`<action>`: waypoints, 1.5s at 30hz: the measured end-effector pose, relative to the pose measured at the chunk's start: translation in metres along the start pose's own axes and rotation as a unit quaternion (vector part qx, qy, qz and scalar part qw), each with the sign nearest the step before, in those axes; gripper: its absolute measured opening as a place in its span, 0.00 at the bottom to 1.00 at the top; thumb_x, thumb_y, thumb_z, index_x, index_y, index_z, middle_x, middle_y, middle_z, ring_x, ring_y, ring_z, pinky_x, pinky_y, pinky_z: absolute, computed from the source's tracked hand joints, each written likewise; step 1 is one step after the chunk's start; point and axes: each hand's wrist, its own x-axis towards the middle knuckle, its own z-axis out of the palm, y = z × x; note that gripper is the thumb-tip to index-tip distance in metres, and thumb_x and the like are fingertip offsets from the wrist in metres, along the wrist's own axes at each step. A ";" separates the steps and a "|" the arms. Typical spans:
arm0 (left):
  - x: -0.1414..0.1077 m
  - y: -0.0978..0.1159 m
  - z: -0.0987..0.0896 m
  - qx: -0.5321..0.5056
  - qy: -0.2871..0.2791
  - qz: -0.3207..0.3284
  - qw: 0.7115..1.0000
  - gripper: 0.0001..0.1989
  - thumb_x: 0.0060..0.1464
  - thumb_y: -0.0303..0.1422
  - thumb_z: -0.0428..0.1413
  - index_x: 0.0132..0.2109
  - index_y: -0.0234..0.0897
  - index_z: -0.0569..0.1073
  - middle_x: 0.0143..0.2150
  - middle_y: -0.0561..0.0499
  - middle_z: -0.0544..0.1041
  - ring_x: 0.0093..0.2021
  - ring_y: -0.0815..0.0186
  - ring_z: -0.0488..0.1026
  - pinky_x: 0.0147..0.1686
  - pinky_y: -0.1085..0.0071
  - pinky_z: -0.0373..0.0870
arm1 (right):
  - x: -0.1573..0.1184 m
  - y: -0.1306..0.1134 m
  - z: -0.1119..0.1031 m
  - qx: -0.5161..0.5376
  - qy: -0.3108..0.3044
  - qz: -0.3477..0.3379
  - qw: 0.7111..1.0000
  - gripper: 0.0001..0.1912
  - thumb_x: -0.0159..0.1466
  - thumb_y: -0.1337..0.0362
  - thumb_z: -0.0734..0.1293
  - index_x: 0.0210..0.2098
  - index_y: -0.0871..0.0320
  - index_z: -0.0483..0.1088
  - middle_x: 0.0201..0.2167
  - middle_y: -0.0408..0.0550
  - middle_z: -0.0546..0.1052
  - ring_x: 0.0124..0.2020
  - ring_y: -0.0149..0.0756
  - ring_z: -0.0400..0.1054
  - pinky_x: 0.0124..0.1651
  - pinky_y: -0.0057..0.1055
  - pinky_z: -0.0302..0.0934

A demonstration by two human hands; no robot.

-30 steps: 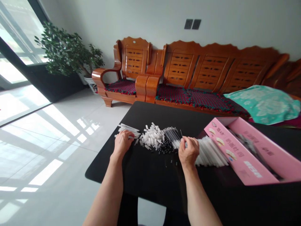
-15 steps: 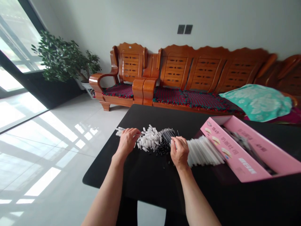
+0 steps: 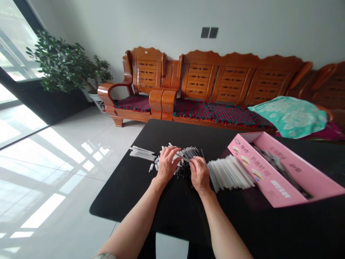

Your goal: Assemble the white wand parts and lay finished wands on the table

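Note:
My left hand (image 3: pixel 167 164) and my right hand (image 3: pixel 199 175) meet over the middle of a heap on a black table (image 3: pixel 129 205). A white plastic tube (image 3: pixel 182 157) runs from my left fingers towards my right fingertips. Under and beside my hands lie white caps (image 3: pixel 168 148), black small parts (image 3: pixel 183 172) and thin dark refills (image 3: pixel 192 153), partly hidden by my hands. Several finished white pens (image 3: pixel 142 153) lie left of my left hand. A row of white tubes (image 3: pixel 229 173) lies right of my right hand.
An open pink cardboard box (image 3: pixel 269 169) lies on the table's right side, holding dark items. Behind the table stand a wooden sofa (image 3: pixel 215 82) with red cushions and a teal blanket (image 3: pixel 288 117). A potted plant (image 3: pixel 64 64) stands by the window, and tiled floor surrounds the table.
My hands have come closer together over the heap, with my left hand moving right, off the white pens. The white tube now shows between my hands, and the view has shifted slightly.

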 end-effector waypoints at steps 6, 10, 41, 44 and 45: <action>-0.004 -0.006 0.007 -0.304 0.000 -0.290 0.907 0.21 0.58 0.50 0.55 0.36 0.35 0.76 0.24 0.53 0.73 0.18 0.71 0.66 0.19 0.74 0.62 | 0.002 -0.007 -0.002 0.019 0.034 -0.005 0.999 0.10 0.69 0.69 0.59 0.43 0.57 0.71 0.39 0.53 0.76 0.48 0.44 0.69 0.52 0.45 0.67; -0.001 -0.012 0.014 -0.478 0.029 -0.339 0.810 0.23 0.52 0.52 0.60 0.39 0.33 0.74 0.25 0.51 0.75 0.23 0.67 0.73 0.22 0.73 0.69 | 0.001 -0.010 0.001 0.015 -0.014 -0.008 1.000 0.10 0.69 0.67 0.60 0.46 0.57 0.71 0.39 0.53 0.76 0.47 0.44 0.69 0.52 0.45 0.67; 0.000 -0.019 0.013 -0.464 0.043 -0.333 0.820 0.24 0.51 0.53 0.60 0.33 0.34 0.71 0.22 0.51 0.75 0.19 0.68 0.72 0.21 0.72 0.71 | 0.000 -0.006 0.003 0.049 -0.065 -0.010 0.997 0.10 0.69 0.67 0.60 0.36 0.58 0.73 0.35 0.53 0.77 0.43 0.43 0.70 0.48 0.42 0.69; 0.000 -0.019 0.013 -0.469 0.037 -0.332 0.818 0.24 0.51 0.53 0.60 0.33 0.34 0.71 0.23 0.51 0.76 0.19 0.68 0.73 0.21 0.72 0.71 | 0.001 -0.008 0.002 0.050 -0.049 0.009 0.998 0.05 0.67 0.65 0.64 0.36 0.57 0.72 0.36 0.53 0.77 0.44 0.43 0.70 0.48 0.42 0.69; 0.000 -0.019 0.013 -0.470 0.037 -0.331 0.817 0.24 0.52 0.53 0.60 0.33 0.34 0.71 0.23 0.51 0.76 0.20 0.68 0.73 0.21 0.72 0.71 | 0.001 -0.008 0.002 0.050 -0.046 0.013 0.998 0.04 0.66 0.65 0.65 0.37 0.57 0.72 0.37 0.53 0.77 0.45 0.44 0.70 0.49 0.43 0.68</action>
